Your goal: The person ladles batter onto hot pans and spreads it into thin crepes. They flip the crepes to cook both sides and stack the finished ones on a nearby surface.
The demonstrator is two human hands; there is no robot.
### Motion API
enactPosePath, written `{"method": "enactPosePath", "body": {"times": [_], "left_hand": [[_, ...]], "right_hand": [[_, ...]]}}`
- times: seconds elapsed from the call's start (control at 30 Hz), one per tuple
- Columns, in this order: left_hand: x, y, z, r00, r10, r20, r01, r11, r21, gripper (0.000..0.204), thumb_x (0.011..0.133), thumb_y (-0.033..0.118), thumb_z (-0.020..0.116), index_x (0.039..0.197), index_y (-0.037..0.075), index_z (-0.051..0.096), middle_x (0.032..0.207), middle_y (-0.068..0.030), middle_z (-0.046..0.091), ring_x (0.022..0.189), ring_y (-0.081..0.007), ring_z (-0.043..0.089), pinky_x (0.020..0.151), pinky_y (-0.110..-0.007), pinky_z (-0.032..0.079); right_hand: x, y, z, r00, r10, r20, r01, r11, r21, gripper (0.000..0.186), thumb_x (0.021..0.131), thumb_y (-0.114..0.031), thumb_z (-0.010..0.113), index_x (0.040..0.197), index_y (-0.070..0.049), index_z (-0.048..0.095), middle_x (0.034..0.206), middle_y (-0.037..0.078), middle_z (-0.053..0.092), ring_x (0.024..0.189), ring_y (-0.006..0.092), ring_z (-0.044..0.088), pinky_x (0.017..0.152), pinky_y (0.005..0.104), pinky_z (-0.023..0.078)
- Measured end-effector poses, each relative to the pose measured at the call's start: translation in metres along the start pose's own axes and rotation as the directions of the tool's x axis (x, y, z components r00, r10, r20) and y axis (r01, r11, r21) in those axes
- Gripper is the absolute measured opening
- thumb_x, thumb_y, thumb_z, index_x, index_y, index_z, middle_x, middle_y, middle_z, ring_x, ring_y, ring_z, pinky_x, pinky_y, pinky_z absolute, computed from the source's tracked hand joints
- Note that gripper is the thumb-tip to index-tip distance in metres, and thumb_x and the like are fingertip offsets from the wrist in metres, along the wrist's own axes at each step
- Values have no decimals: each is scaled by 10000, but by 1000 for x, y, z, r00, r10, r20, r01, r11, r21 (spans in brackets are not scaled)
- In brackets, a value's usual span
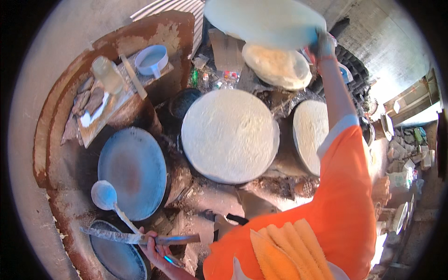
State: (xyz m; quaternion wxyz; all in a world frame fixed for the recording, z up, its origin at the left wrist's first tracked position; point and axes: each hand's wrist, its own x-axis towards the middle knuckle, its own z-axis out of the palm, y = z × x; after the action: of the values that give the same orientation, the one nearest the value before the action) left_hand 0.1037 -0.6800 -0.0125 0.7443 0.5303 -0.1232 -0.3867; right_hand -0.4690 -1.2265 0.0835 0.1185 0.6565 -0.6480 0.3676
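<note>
At the lower left, my left hand [154, 249] is closed around a pale ladle [116, 210] and a long flat-bladed tool [114, 236] with a wooden handle. The ladle's bowl overlaps the edge of a round griddle [133, 170], while the blade crosses above a smaller dark pan [119, 254]. My right arm reaches far forward, and my right hand [325, 45] grips the rim of a large pale disc [266, 21]. Motion blurs this disc; whether it is flatbread or a lid, I cannot tell. Below it lies a pile of flatbread [277, 67].
Pale flat rounds cover the middle griddle [228, 135] and the right griddle [310, 133]. On a board at the left stand a jar [107, 74], a white handled cup [151, 60] and a wooden stick [133, 77]. A brown curved wall [46, 140] runs along the left.
</note>
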Motion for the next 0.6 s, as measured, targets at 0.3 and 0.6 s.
{"method": "enactPosePath", "body": {"times": [0.3, 0.6], "left_hand": [[-12, -28, 80, 994, -104, 34, 106, 992, -67, 477, 852, 35, 462, 1293, -21, 288, 895, -140, 551, 330, -39, 314, 283, -171, 293], [-22, 45, 87, 985, -174, 9, 173, 984, 51, 523, 799, 26, 533, 1272, -30, 317, 786, -142, 576, 316, -53, 334, 272, -175, 282]], "right_hand": [[-160, 73, 158, 442, 732, 518, -446, -322, 835, 428, 857, -127, 519, 1257, -35, 400, 1166, 172, 491, 1025, 365, 517, 852, 495, 477], [-157, 144, 140, 547, 166, 820, -705, -437, 559, 478, 883, -207, 487, 1301, -7, 371, 1306, 119, 429, 1196, 282, 401, 1011, 386, 319]]}}
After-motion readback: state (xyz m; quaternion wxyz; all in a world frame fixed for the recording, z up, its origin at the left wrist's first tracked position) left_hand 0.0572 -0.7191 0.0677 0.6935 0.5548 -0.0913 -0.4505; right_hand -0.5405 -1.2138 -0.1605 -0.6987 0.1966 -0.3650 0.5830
